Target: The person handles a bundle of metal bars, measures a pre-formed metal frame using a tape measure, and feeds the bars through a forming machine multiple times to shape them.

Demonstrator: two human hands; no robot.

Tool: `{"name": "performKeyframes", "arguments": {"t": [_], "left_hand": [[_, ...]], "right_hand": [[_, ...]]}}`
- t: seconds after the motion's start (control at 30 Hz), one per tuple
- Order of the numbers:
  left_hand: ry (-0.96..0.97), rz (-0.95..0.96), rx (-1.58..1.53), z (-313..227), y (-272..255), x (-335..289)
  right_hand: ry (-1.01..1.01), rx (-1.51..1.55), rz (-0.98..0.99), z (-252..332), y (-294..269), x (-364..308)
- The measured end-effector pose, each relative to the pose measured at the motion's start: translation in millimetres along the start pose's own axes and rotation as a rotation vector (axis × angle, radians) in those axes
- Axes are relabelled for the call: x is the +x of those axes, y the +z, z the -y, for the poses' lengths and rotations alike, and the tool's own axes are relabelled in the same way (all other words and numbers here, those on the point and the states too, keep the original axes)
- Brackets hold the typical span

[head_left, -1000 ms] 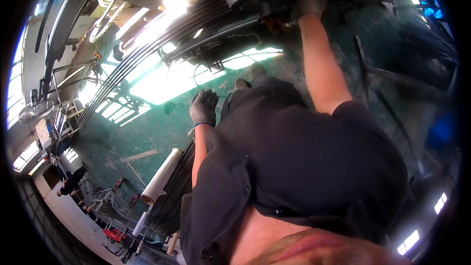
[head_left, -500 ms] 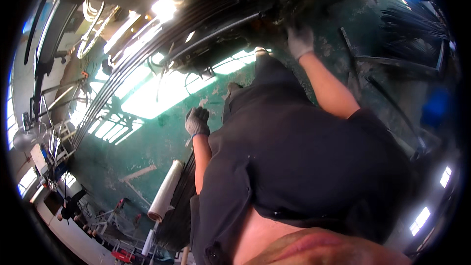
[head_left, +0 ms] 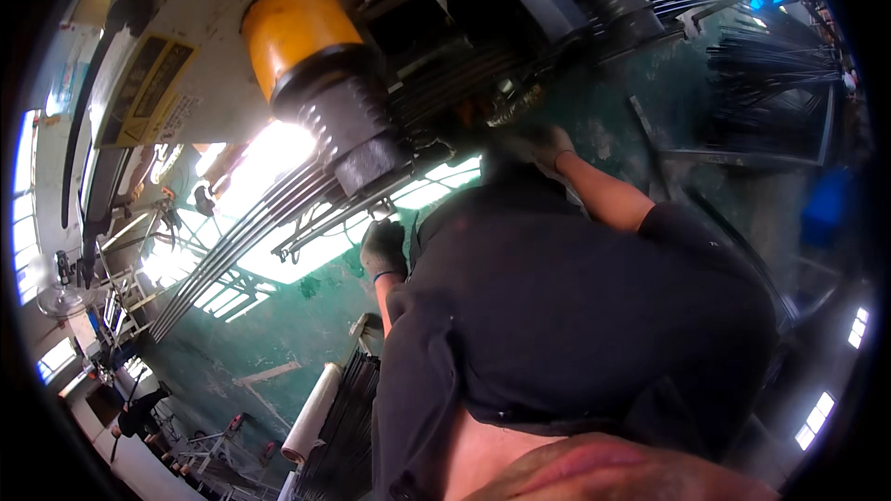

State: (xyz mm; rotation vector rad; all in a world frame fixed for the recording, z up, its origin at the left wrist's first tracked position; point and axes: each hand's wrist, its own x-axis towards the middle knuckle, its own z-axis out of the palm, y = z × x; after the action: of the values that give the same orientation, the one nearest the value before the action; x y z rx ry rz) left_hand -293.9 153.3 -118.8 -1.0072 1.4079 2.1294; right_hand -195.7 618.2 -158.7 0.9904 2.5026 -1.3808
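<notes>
My left hand [head_left: 382,247], in a grey knitted glove, is curled just below the black ribbed end of a machine cylinder [head_left: 348,125]. Its fingertips are turned away, so whatever they hold is hidden. Close beside it runs a bundle of long thin metal rods [head_left: 237,246], passing under the cylinder. My right hand [head_left: 548,144], also gloved, reaches into shadow at the machine's lower edge. Blur and darkness hide its fingers. Near it is a small, partly lit metal part [head_left: 515,107] of the machine.
A yellow cylinder housing [head_left: 302,32] juts from the machine above. Dark rods [head_left: 775,60] lie stacked on a frame at right. A white roll [head_left: 313,413] and black strips [head_left: 348,427] lie on the green floor [head_left: 223,353] at lower left. Another person [head_left: 139,415] is far left.
My view has shifted, bringing the yellow and black cylinders into sight. My left hand has come up beside the machine and rods. My right hand now sits deeper in shadow.
</notes>
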Motion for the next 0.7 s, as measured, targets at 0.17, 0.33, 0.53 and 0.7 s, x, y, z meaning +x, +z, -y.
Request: {"name": "performKeyframes", "arguments": {"t": [0.17,0.33,0.53,0.7], "left_hand": [[0.196,0.262,0.492,-22,91,-56],[0.260,0.096,0.739,-24,41,-42],[0.283,0.155,0.670,-26,-53,-35],[0.220,0.193,0.785,-40,-108,-28]], "right_hand": [[0.298,-0.192,0.019,-35,-44,8],[0.483,-0.256,0.040,-45,-29,-32],[0.473,-0.148,-0.054,-38,35,-106],[0.403,-0.078,-0.150,-4,58,-181]]}}
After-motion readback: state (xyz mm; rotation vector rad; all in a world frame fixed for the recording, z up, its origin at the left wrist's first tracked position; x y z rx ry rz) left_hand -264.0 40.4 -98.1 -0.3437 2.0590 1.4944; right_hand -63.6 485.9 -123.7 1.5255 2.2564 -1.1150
